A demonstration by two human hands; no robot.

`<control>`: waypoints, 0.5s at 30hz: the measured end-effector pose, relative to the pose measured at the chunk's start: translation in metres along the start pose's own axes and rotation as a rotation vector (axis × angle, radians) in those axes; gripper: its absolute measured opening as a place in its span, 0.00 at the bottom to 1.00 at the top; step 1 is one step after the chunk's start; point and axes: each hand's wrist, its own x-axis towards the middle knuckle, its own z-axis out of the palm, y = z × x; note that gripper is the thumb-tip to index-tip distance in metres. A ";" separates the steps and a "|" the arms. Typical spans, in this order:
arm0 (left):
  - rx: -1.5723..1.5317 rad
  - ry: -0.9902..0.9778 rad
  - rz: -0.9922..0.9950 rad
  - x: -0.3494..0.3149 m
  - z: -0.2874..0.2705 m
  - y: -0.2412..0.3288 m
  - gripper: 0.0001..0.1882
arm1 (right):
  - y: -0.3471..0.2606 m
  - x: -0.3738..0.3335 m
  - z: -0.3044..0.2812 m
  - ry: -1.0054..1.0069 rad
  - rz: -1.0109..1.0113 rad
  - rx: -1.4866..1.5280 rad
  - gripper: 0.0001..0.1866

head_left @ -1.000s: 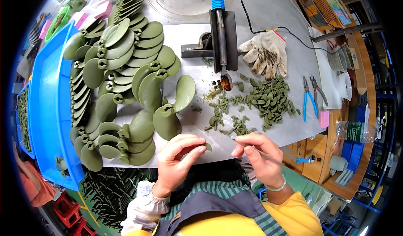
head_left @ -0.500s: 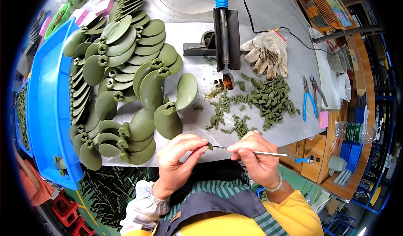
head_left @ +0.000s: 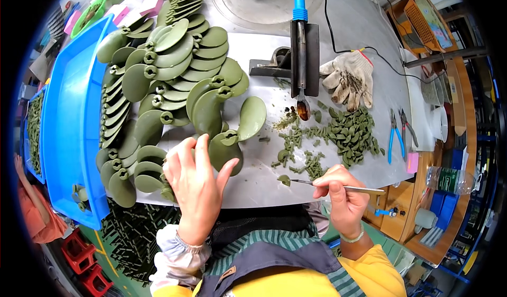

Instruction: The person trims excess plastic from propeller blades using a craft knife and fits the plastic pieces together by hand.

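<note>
In my right hand point(head_left: 344, 199) is a slim metal tool point(head_left: 364, 190) with a silver handle and a thin dark tip, pinched between thumb and fingers. A small green plastic piece point(head_left: 284, 180) shows at its tip; whether it sticks there or lies on the table I cannot tell. My left hand point(head_left: 195, 183) is open, fingers spread, holding nothing. It is beside a green two-bladed propeller-like part point(head_left: 226, 152) near the table's front edge. Many more such parts point(head_left: 171, 49) lie stacked to the left, and the left hand covers a few of them.
A blue-handled heating iron point(head_left: 299, 12) rests in a dark stand, its tip amber. Green scraps point(head_left: 348, 133) are heaped in front. A stained glove point(head_left: 351, 75) and two pliers point(head_left: 392, 138) lie right. A blue tray point(head_left: 71, 123) stands left; a person's arm point(head_left: 33, 194) shows beyond.
My left hand has let go of the small green piece, opened and moved left toward the propeller-like parts. My right hand has shifted right with the tool. The view has swung slightly.
</note>
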 end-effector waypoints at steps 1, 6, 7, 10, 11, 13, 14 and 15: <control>0.023 -0.064 -0.006 0.000 0.001 0.001 0.34 | 0.000 0.002 -0.001 0.016 -0.015 -0.003 0.08; -0.085 -0.082 0.021 0.005 0.001 0.003 0.32 | -0.005 0.012 -0.008 0.070 -0.025 -0.008 0.11; -0.089 -0.081 0.020 0.004 0.000 0.003 0.32 | -0.005 0.015 -0.009 0.069 -0.026 -0.012 0.11; -0.313 -0.119 -0.077 -0.003 -0.007 0.004 0.24 | -0.005 0.027 -0.014 0.113 -0.086 -0.062 0.12; -0.453 -0.120 -0.128 -0.008 -0.005 0.000 0.24 | -0.006 0.031 -0.016 0.112 -0.087 -0.069 0.12; -0.577 -0.103 -0.123 -0.007 -0.015 -0.002 0.22 | -0.005 0.040 -0.021 0.150 -0.132 -0.200 0.11; -0.752 -0.137 -0.254 -0.010 -0.017 -0.005 0.21 | -0.004 0.045 -0.021 0.162 -0.122 -0.214 0.11; -0.820 -0.160 -0.271 -0.011 -0.024 -0.008 0.21 | -0.003 0.050 -0.021 0.181 -0.120 -0.219 0.10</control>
